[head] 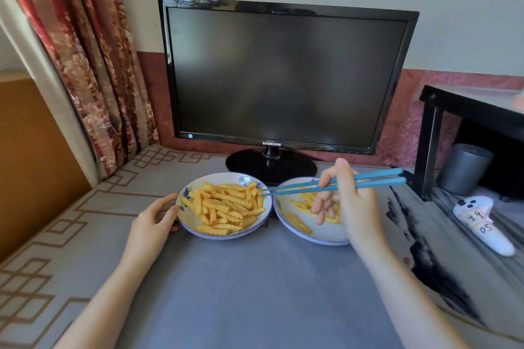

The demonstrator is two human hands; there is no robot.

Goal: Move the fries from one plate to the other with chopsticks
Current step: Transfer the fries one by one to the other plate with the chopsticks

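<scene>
Most of the fries lie heaped in the left plate, which touches the right plate just in front of the monitor; a few fries lie in the right plate. The right hand grips blue chopsticks above the right plate, their tips reaching the left plate's near rim, holding nothing. The left hand rests loosely curled against the left plate's outer edge. Both plates sit on the grey surface.
</scene>
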